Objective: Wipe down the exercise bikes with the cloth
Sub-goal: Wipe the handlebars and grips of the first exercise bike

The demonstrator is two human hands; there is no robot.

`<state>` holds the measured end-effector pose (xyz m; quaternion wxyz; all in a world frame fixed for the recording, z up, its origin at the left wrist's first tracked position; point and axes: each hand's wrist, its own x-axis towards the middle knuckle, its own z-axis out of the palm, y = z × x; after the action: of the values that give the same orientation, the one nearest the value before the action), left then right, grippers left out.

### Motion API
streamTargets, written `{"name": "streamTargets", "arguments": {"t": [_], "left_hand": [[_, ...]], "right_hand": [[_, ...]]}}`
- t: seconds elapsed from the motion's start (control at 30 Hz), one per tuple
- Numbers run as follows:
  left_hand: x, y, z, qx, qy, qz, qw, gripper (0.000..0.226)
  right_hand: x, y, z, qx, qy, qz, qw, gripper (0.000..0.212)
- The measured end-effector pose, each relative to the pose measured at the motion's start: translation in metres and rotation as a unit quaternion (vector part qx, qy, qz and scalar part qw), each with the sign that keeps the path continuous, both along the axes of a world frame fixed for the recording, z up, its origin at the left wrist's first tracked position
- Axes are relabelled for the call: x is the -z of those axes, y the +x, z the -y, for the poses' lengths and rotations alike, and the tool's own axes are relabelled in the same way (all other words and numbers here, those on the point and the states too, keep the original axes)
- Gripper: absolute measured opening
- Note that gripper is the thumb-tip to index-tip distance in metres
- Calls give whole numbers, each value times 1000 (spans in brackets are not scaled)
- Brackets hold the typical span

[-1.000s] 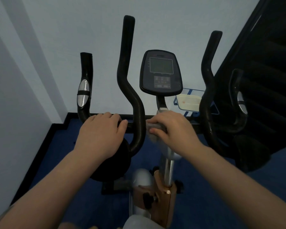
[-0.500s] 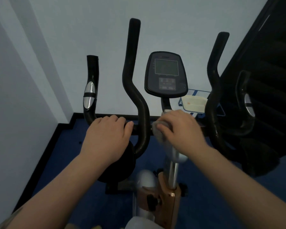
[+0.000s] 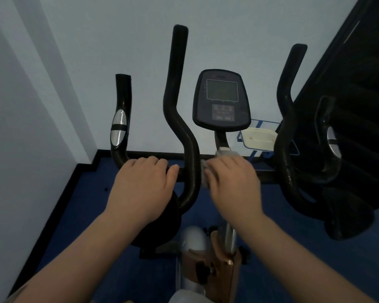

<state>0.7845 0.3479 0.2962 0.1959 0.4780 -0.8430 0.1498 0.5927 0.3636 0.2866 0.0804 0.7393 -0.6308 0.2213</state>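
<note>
An exercise bike stands before me with black curved handlebars (image 3: 177,119) and a dark console (image 3: 221,101) on a short stem. My left hand (image 3: 142,184) grips the horizontal bar to the left of the inner left handlebar. My right hand (image 3: 232,180) holds a pale grey cloth (image 3: 204,173) wrapped on the same bar, right beside that inner handlebar and under the console stem. Only the cloth's left edge shows past my fingers.
A silver seat post and copper-coloured frame (image 3: 225,263) rise below my hands. A blue wire rack with a white tray (image 3: 258,138) sits by the wall behind the console. A black staircase (image 3: 359,106) fills the right side. White walls close the corner at left over blue floor (image 3: 74,215).
My right hand with the cloth has slid left along the bar toward the inner left handlebar. The left hand keeps its grip; the camera has shifted slightly.
</note>
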Motion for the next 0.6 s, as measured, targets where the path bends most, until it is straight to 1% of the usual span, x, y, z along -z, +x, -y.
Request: {"name": "streamTargets", "arguments": {"t": [0.07, 0.1, 0.17, 0.23, 0.27, 0.3, 0.37, 0.43, 0.47, 0.5, 0.57, 0.6], "left_hand": [[1, 1, 0, 6, -4, -2, 1000, 27], [1, 1, 0, 6, -5, -4, 1000, 28], [1, 1, 1, 0, -5, -5, 1000, 27], [3, 1, 1, 0, 2, -2, 1000, 25], [3, 1, 0, -1, 3, -1, 1000, 25], [3, 1, 0, -2, 4, -1, 1000, 25], [3, 1, 0, -4, 10, 2, 1000, 26], [2, 1, 0, -7, 19, 3, 1000, 27], [2, 1, 0, -9, 23, 0, 1000, 26], [1, 1, 0, -13, 26, -4, 1000, 25], [1, 0, 0, -16, 36, 0, 999, 20], [1, -1, -1, -17, 38, 2, 999, 16]], "right_hand": [[-1, -24, -9, -49, -13, -31, 998, 14], [-7, -30, -5, -55, -6, -40, 998, 16], [-12, -22, 12, -13, 21, -21, 999, 17], [-8, -1, 25, 62, 36, -34, 997, 23], [-5, 6, 26, 76, 33, -41, 996, 24], [-2, 7, 22, 68, 30, -35, 997, 23], [1, -8, 4, -4, 5, -21, 1000, 15], [-5, -31, -5, -65, -9, -50, 997, 17], [-10, -37, -1, -76, 2, -51, 996, 17], [-14, -35, 6, -62, 19, -35, 997, 17], [-16, -16, 21, 4, 48, 8, 999, 21], [-12, -5, 25, 38, 47, 6, 998, 24]]}}
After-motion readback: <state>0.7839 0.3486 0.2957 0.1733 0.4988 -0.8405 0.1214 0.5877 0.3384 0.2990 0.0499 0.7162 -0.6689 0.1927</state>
